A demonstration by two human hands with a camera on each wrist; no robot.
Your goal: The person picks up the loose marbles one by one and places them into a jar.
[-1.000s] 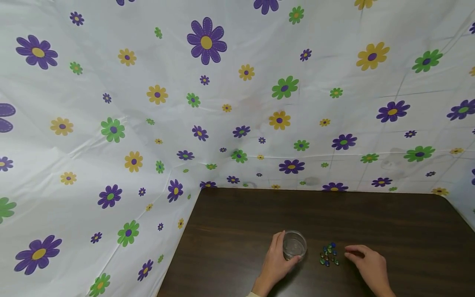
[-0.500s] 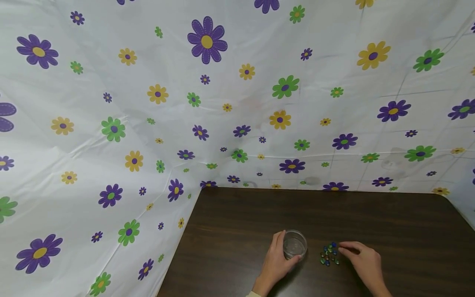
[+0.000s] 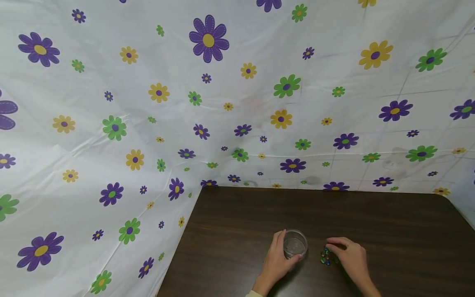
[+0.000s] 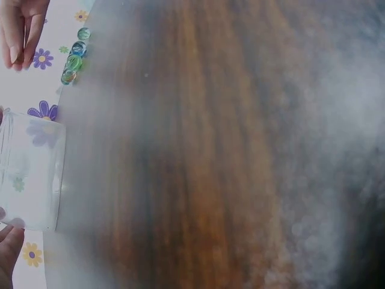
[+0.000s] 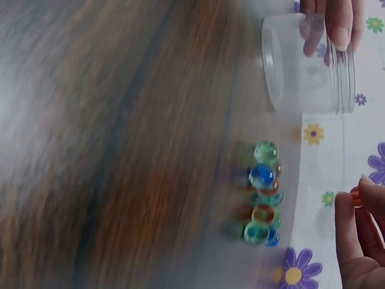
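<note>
A: What do we enter under vessels?
B: One clear jar (image 3: 295,244), cylindrical, standing upright on the dark wood-grain table (image 3: 237,222), mouth upward, with a ridged rim we can make out from the right wrist
A: And its holder?
B: The left hand (image 3: 275,264); we note fingers at the jar's far left side and the thumb at its near side, curved about the wall in a grip as broad as the jar
A: Item two, the glass marbles?
B: One loose cluster of marbles (image 3: 325,257), on the table to the right of the jar and apart from it; we list green, blue, teal and amber among them. We cannot give a count, as the right hand (image 3: 352,259) covers part of the group from above
A: How do we record that hand's fingers?
B: Narrow: thumb and forefinger meet in a pinch on one orange-red marble (image 5: 356,196), held above the tabletop, near the cluster
A: Surroundings?
B: A white cloth (image 3: 237,86) printed with purple, green and yellow flowers, hung behind the table and along its left side; also a pale sleeve cuff (image 3: 253,294) at the left wrist
</note>
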